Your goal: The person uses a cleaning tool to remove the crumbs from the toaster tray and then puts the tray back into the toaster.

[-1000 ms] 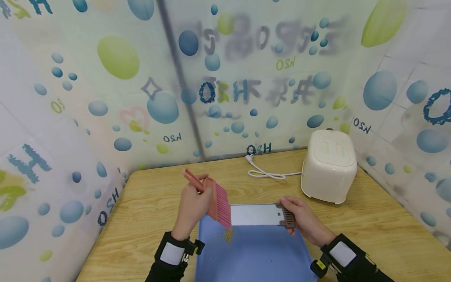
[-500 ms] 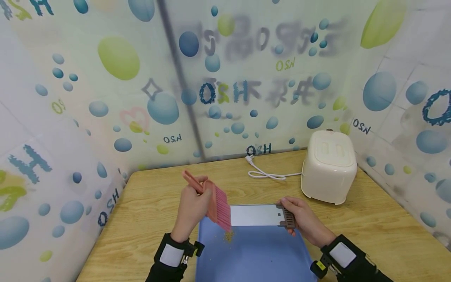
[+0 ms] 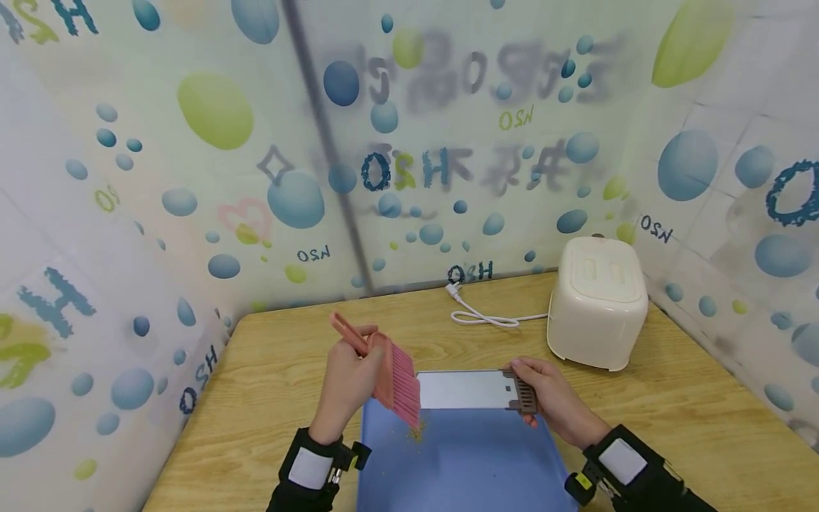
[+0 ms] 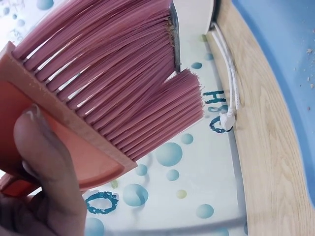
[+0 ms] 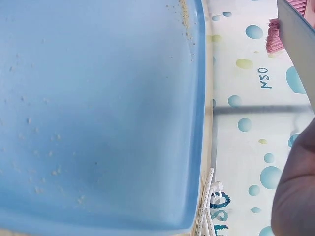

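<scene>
My left hand [image 3: 345,384] grips a pink hand brush [image 3: 403,384], bristles angled down to the right. In the left wrist view the brush [image 4: 108,73] fills much of the picture, its bristles parted around the edge of a metal plate [image 4: 175,39]. Crumbs cling along that edge. My right hand [image 3: 557,402] pinches the brown handle of this flat toaster crumb tray [image 3: 463,390], held level above the back of a blue tray [image 3: 473,469]. A small heap of crumbs [image 3: 416,432] lies on the blue tray below the bristle tips.
A cream toaster [image 3: 598,306] stands at the back right of the wooden table [image 3: 269,384]. Its white cord and plug [image 3: 493,319] lie beside it. A patterned curtain [image 3: 409,213] encloses the table. Scattered crumbs [image 5: 54,172] dot the blue tray.
The brush has moved slightly down, its bristles sweeping past the crumb tray's left end. My right hand and the crumb tray have stayed nearly still.
</scene>
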The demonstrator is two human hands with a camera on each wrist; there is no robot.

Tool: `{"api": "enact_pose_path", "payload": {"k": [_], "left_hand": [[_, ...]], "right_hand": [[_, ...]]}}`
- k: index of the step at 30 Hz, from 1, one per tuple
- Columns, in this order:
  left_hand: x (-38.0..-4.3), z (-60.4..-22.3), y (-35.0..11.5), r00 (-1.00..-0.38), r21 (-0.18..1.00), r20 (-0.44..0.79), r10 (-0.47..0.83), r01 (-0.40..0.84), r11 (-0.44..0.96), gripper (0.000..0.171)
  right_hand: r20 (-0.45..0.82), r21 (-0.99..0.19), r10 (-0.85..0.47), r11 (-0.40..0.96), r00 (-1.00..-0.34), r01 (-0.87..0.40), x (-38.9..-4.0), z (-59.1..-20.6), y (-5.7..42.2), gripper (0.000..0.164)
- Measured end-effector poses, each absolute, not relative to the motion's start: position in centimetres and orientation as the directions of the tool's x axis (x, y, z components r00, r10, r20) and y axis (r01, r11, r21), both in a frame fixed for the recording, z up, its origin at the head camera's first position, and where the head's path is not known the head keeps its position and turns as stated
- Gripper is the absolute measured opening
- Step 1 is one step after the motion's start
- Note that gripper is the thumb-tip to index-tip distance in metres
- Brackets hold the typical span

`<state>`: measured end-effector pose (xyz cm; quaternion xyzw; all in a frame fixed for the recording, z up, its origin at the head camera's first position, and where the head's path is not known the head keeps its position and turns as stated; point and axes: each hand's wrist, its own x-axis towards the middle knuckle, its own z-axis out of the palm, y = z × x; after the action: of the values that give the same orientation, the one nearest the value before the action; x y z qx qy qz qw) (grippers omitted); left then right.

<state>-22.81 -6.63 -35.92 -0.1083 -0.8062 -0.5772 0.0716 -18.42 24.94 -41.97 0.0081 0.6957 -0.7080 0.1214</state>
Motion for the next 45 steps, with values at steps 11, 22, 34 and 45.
{"api": "enact_pose_path", "payload": {"k": [11,22,34,45], "left_hand": [[-22.8,-36.0,-6.7,-0.963,0.905,0.242,0.115,0.267,0.331,0.035],[-22.7,-36.2,-6.9,-0.957,0.902,0.258,0.132,0.288,0.320,0.035],[-22.6,-36.2,-6.9,-0.955,0.904,0.262,0.140,0.294,0.310,0.035],[-22.4,-36.3,-7.0,-0.955,0.909,0.260,0.143,0.292,0.298,0.036]], "right_hand": [[-0.173,-0.984,-0.158,-0.001,-0.972,0.175,-18.6,-42.1,25.1,0.053],[-0.179,-0.984,-0.134,0.004,-0.975,0.180,-18.7,-42.2,25.2,0.052],[-0.154,-0.988,-0.138,-0.005,-0.978,0.156,-18.6,-42.4,25.6,0.048],[-0.156,-0.987,-0.126,-0.011,-0.980,0.158,-18.6,-42.6,26.1,0.049]]}}
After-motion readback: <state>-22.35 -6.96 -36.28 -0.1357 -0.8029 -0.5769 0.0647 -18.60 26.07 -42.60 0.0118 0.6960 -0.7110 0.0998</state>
